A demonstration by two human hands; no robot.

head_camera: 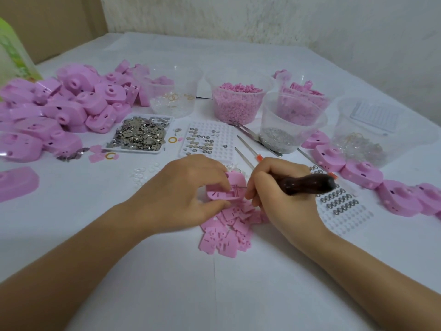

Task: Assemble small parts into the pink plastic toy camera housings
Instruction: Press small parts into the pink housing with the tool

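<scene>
Left hand (188,187) is pinching a pink housing (223,194) right beside the pile of flat pink plates (229,231) mid-table, and the right hand (279,189) is gripping a dark-handled tool (307,185), tip touching that housing. More pink housings (362,174) are sitting in a row far right.

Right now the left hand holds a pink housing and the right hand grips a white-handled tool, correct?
No: the head view shows the tool has a dark brown handle, not white. The left hand holds the pink housing and the right hand grips the tool.
</scene>
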